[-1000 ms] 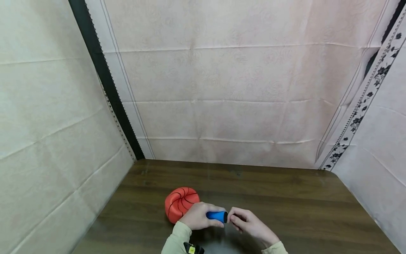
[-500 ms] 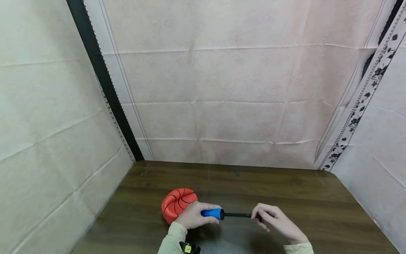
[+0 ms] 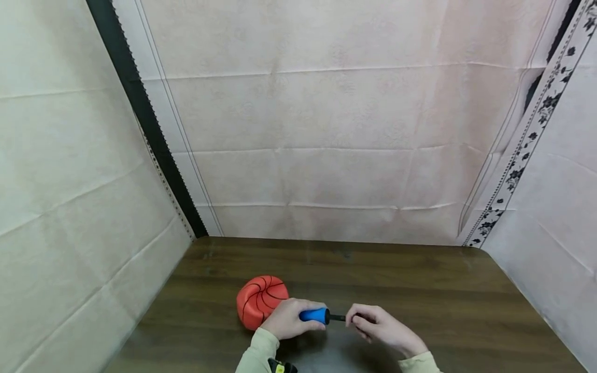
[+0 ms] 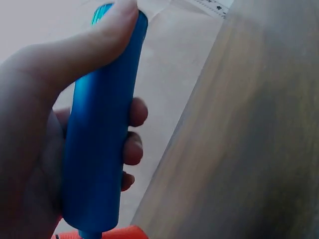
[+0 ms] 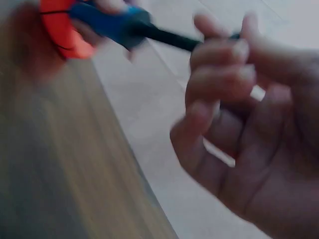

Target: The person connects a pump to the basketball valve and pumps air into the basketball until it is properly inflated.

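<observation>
A small ball pump with a blue barrel (image 3: 313, 315) lies level in my left hand (image 3: 286, 318), which grips it with fingers wrapped round and the thumb near its rod end in the left wrist view. From the barrel's right end a black rod (image 3: 337, 317) sticks out a short way. My right hand (image 3: 380, 327) pinches the rod's outer end with curled fingers, which hide its handle. Left of the left hand sits a dented, half-flat red basketball (image 3: 258, 305) with black lines. In the left wrist view, the pump's narrow tip (image 4: 90, 233) points down at the ball (image 4: 127, 232).
The dark wooden table (image 3: 396, 274) extends around both hands. Pale cloth sheets (image 3: 303, 114) hang behind it and at both sides. A black strap with a yellow-marked device (image 3: 281, 368) is on the left wrist.
The right hand first drew the rod far out to the right, then pushed it back left, so less of it shows now. The left hand and basketball have barely moved.
</observation>
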The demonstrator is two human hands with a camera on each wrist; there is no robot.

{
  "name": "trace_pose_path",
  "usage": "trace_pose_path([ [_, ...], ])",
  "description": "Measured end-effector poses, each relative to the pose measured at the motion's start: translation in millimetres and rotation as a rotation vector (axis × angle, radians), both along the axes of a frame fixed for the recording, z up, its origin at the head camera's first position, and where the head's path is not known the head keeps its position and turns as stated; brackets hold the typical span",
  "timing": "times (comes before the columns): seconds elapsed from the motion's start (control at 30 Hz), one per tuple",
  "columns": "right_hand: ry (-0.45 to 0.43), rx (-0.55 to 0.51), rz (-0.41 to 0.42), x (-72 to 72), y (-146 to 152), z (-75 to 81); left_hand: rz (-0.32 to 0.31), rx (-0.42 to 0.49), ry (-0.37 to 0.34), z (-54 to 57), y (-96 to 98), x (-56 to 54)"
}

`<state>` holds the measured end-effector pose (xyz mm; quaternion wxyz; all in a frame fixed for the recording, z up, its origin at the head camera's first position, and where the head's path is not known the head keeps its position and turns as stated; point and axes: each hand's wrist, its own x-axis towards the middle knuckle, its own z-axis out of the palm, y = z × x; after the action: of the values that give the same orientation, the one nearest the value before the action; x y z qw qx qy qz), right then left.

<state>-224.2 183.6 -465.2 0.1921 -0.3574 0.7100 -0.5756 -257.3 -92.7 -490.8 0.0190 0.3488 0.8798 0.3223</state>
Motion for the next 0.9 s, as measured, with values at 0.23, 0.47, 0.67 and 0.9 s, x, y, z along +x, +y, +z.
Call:
trace_pose_path([
  [0.23, 0.048, 0.135, -0.231, 3.8, -38, -8.2, -0.002, 0.012, 0.2, -4.1, 5.0, -2.1],
  [0.47, 0.133, 0.162, -0.157, 3.9, -31, -6.3, -0.05, 0.042, 0.22, -4.8, -2.8, -2.9],
  [0.67, 0.093, 0.101, -0.051, 2.2, -11, 0.9, -0.037, 0.048, 0.188, -2.3, -6.8, -5.0],
  [0.9, 0.148, -0.055, 0.002, 5.9, 12, 8.7, 0.014, 0.061, 0.164, -0.3, -11.9, -4.9],
])
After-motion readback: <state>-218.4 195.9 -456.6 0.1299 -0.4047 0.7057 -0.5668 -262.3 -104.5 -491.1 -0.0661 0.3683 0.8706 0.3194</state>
